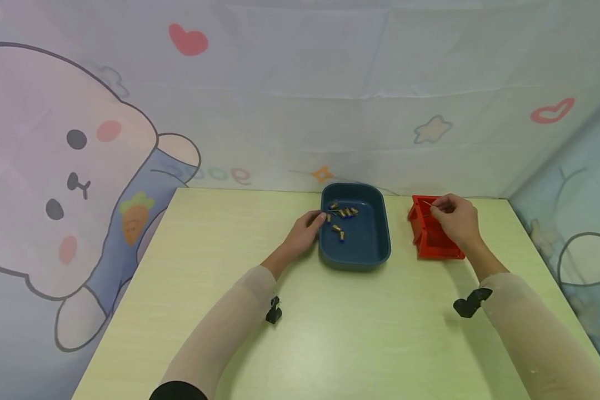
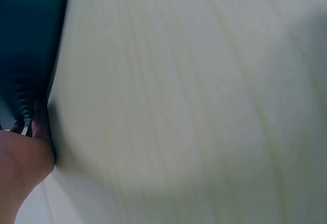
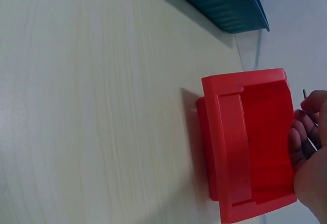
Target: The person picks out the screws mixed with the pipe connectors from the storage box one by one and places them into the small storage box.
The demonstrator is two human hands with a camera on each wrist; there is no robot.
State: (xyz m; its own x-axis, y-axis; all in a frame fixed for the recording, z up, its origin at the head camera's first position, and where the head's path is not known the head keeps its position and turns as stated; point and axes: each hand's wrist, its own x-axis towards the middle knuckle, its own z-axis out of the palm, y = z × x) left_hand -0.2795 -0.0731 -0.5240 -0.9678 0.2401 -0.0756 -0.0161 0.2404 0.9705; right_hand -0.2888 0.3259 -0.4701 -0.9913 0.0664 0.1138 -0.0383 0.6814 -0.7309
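Note:
My left hand [image 1: 301, 234] holds the left side of a dark blue tray [image 1: 362, 258], thumb at the rim and fingers against its outer wall. Inside that tray lie several small brass-coloured pieces [image 1: 336, 228], some with blue ends. Over a red bin [image 1: 432, 251], my right hand [image 1: 457, 219] pinches a thin metal pin [image 1: 427, 203] between thumb and finger; its kind is too small to tell. In the right wrist view, the pin [image 3: 305, 94] sticks out beyond the fingertips, beside the bin's edge. The bin's floor is partly hidden by the hand.
Both containers stand near the back of a pale wood-grained table [image 1: 330, 333], the bin to the right of the tray. Close behind the table hangs a printed cloth [image 1: 300, 122], and another printed panel [image 1: 580, 222] runs along the right side.

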